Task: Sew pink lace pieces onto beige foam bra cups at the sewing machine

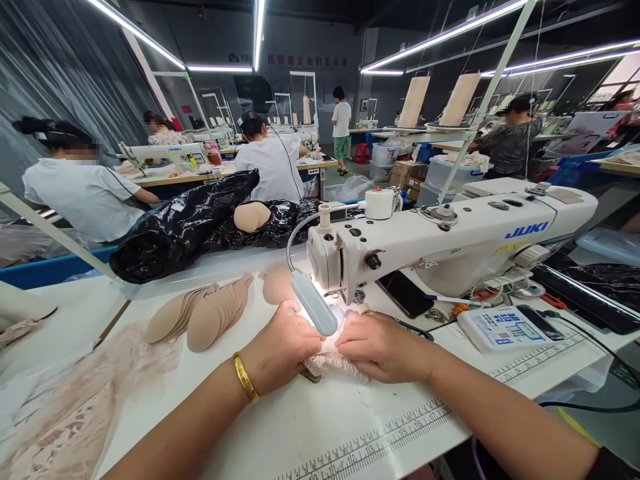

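A white sewing machine (450, 233) stands across the table, its head above my hands. Under the lit grey lamp (315, 303), a pale pink lacy fabric piece (336, 365) lies by the needle area. My left hand (283, 343), with a gold bracelet at its wrist, has its fingers closed on the fabric's left side. On the right side, my right hand (383, 347) pinches the same fabric. The lamp hides the needle and part of the fabric. Beige cup pads (217, 313) lie in overlapping stacks left of my left hand, and another pad (278, 285) lies behind it.
Sheer lace fabric (75, 407) spreads over the table's left side. A black phone (405, 293) and a white box (505, 328) lie on the right. Black plastic bags (185, 223) sit behind the table. Several people sit at other machines; one person (341, 123) stands farther back.
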`<state>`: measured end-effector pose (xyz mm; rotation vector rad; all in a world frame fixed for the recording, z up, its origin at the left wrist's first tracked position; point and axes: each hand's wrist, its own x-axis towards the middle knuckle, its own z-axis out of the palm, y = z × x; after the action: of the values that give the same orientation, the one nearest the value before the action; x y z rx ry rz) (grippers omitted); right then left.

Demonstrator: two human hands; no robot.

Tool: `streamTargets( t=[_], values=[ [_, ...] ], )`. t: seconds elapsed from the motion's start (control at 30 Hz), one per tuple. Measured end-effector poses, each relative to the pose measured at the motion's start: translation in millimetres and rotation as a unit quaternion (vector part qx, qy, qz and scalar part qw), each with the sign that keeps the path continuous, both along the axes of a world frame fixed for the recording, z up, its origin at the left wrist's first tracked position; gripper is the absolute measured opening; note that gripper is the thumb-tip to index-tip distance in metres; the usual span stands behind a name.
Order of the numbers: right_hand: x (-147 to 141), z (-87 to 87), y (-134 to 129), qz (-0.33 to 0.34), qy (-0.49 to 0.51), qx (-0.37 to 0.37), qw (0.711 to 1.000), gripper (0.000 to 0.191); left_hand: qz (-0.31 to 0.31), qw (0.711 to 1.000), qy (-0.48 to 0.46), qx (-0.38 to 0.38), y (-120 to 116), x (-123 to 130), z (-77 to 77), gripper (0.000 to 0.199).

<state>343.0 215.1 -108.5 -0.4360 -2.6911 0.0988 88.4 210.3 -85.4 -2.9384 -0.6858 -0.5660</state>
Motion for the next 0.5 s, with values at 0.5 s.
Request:
streamTargets(
  t=[0.5],
  values=[
    [6.7, -5.0, 3.7, -0.158, 0.009, -0.052, 0.986, 0.023, 0.044, 0.992, -0.028, 0.111, -1.8, 13.1, -10.8, 0.031]
  ],
)
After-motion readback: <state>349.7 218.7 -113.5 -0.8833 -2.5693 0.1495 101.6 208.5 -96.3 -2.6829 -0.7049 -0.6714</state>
